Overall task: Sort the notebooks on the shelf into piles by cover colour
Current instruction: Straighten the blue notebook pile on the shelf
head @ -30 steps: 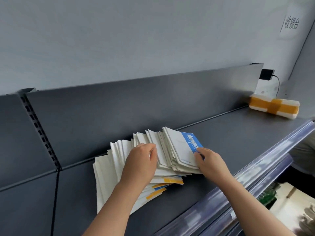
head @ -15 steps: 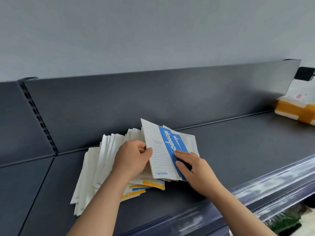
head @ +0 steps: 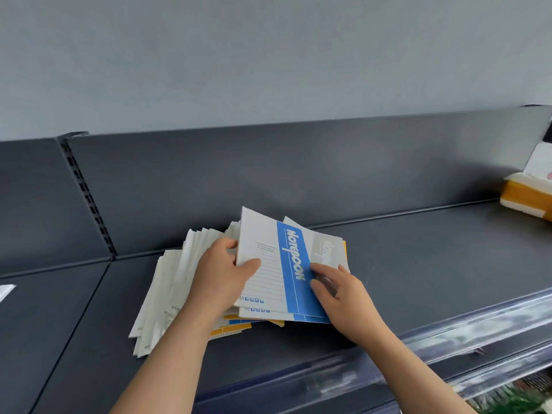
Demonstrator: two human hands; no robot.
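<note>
- Head view: the left hand (head: 219, 274) grips the blue-striped notebook (head: 288, 261) by its left edge, thumb on the cover.
- The right hand (head: 343, 294) pinches its right edge.
- The notebook tilts up over the fanned notebook pile (head: 170, 291), near the back edge of the shelf (head: 424, 279).

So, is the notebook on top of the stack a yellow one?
No, the top notebook has a blue band down its white cover.

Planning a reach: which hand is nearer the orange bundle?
Right. The right hand holds the blue notebook, left of the orange bundle; the left hand grips the notebook's left edge, farther left.
</note>
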